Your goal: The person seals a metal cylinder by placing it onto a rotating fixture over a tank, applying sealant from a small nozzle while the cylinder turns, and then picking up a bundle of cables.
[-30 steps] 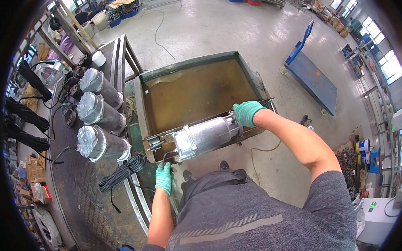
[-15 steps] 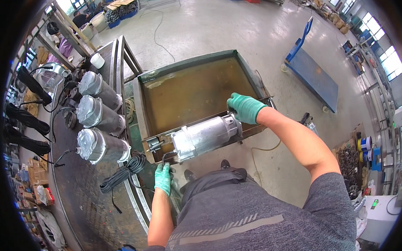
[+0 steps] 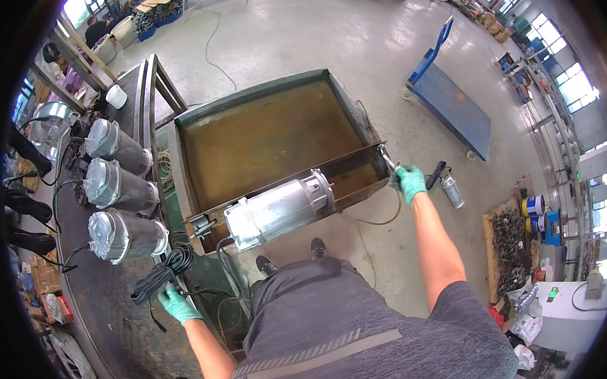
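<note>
A silver cylindrical motor housing (image 3: 275, 212) lies across the near end of a tank of brown liquid (image 3: 176, 154), on its metal rails. A black cable runs from its left end. My right hand (image 3: 411, 180), in a green glove, is closed around a short metal handle (image 3: 387, 160) at the tank's right corner. My left hand (image 3: 178, 305), also gloved in green, is over the bench edge with its fingers stretched toward a coiled black cable (image 3: 161, 273). Whether the fingertips touch the coil is hard to tell.
Three similar silver housings (image 3: 123, 236) stand in a row on the dark workbench (image 3: 121, 323) at left. A blue platform cart (image 3: 451, 111) stands on the floor at far right. A small metal cylinder (image 3: 453, 192) with a black cable lies right of my right hand.
My right hand has left the housing's right end and now grips the handle at the tank corner. My left hand has moved from the housing's cable end to beside the coiled cable.
</note>
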Demonstrator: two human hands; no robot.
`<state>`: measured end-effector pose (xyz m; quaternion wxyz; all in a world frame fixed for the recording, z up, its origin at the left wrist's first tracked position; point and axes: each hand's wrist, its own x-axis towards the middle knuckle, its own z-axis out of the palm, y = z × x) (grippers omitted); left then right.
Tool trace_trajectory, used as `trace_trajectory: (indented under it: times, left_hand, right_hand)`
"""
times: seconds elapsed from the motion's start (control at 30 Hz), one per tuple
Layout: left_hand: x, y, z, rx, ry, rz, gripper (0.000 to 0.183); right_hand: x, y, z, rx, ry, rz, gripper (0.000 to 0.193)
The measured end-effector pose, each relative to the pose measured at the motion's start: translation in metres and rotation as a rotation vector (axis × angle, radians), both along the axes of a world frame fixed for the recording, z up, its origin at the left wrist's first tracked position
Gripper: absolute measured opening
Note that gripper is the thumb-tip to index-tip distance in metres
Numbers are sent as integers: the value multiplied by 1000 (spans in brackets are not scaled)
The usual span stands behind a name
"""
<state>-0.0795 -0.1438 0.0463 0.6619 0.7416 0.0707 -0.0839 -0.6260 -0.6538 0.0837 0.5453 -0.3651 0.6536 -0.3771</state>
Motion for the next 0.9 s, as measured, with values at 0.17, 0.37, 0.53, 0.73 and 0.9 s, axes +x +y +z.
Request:
trace_trajectory:
  times: [0.17,0.37,0.53,0.73,0.9]
  left_hand:
    - [62,15,-39,36,373,54,31]
    - [103,2,-45,245,543,116,74]
    - [121,-16,-64,472,510,243,94]
    - [118,-20,-65,-319,745,218,67]
    - [69,10,27,-617,442,-3,60]
  right_hand:
    - [-49,-39,-109,-30,229,-100,18]
    - [-65,-9,-78,-276,1202,506,36]
    - [11,12,-6,-428,1027,628,34]
    - [128,35,30,-328,657,899,54]
    - [153,-2,0,-92,576,1229,78]
